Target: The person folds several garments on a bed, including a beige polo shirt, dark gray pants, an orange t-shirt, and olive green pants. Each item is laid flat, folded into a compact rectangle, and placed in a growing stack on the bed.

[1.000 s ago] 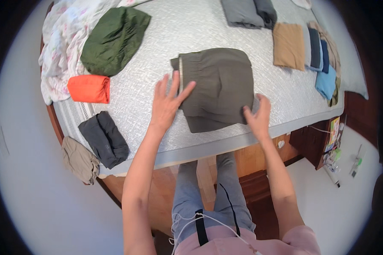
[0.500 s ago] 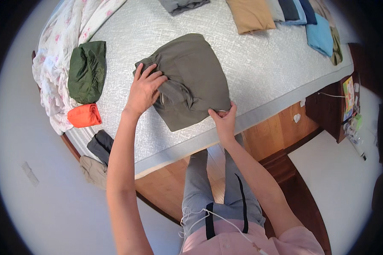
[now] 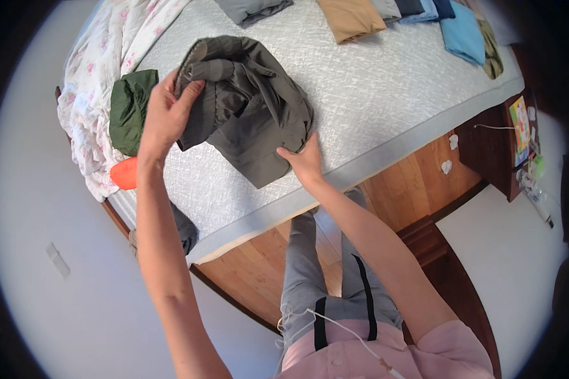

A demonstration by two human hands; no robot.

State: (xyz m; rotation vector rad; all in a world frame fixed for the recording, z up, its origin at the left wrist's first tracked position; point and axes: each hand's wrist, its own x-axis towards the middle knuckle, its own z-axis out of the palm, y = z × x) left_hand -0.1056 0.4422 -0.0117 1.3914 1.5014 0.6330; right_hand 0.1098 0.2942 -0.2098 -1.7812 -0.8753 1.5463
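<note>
An olive-grey garment [image 3: 253, 107] lies bunched on the white quilted bed [image 3: 373, 95]. My left hand [image 3: 165, 114] grips its waistband end and holds that end raised and folded over. My right hand [image 3: 305, 159] presses on the garment's lower right edge, near the front side of the bed.
A dark green garment [image 3: 131, 108] and an orange one [image 3: 125, 173] lie at the bed's left beside a floral blanket [image 3: 101, 69]. Folded grey [image 3: 251, 9], tan [image 3: 351, 18] and blue [image 3: 464, 35] clothes line the far side. A dark nightstand [image 3: 509, 148] stands right.
My left hand has closed on the garment's waistband end and lifted it off the bed, so the flat garment is now bunched. My right hand stayed at its lower edge.
</note>
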